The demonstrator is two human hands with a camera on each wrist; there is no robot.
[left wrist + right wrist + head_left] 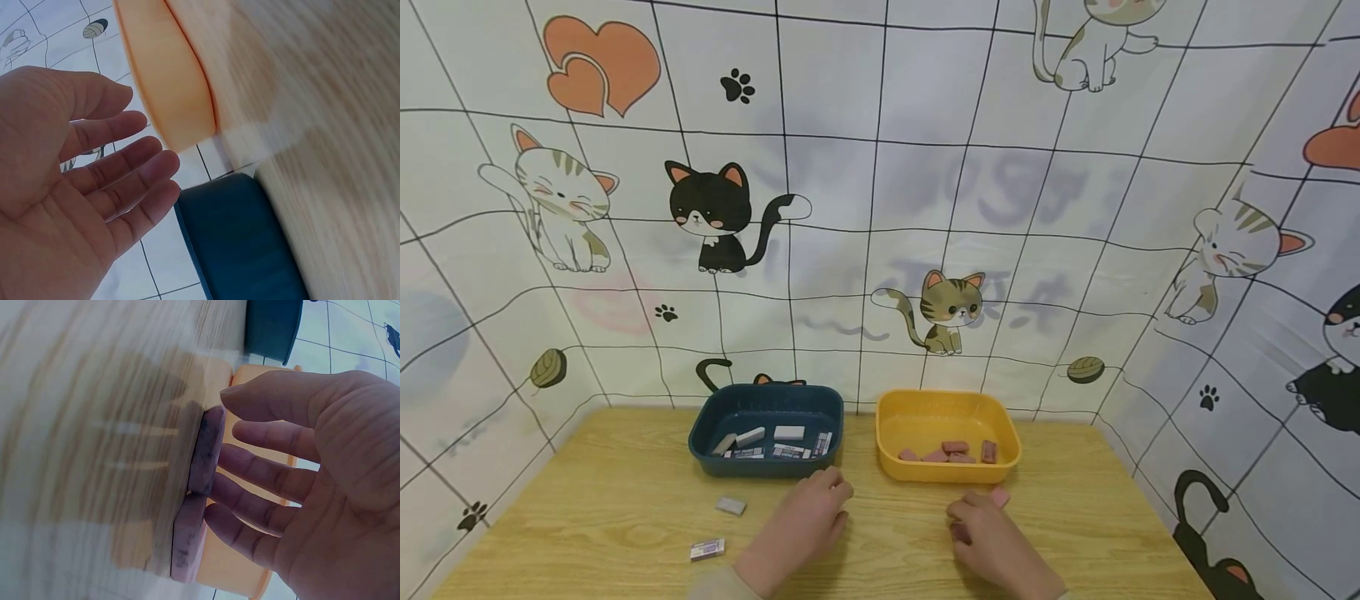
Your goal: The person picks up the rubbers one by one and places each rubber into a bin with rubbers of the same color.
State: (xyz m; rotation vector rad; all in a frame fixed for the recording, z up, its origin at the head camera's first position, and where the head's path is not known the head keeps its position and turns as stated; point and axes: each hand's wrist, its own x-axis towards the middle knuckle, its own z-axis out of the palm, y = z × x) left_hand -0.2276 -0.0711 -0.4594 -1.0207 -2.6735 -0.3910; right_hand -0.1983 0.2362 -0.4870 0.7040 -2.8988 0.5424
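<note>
My left hand (801, 521) hovers in front of the dark blue bin (760, 469), empty, its fingers loosely bent and spread in the left wrist view. My right hand (1000, 542) is low over the table before the yellow bin (947, 472). Two pink blocks lie end to end at its fingertips in the right wrist view, a nearer one (207, 450) and another (187, 540); whether the fingers touch them I cannot tell. From the head view, one pink block (1000, 497) shows beyond the hand and the other (960, 532) is partly hidden under the fingers.
White and grey blocks (788, 432), some in printed sleeves, lie in the blue bin, and several pink blocks (988, 452) in the yellow one. On the table's left are a grey-white block (731, 506) and a sleeved one (707, 549). A cat-print sheet (827, 250) hangs behind.
</note>
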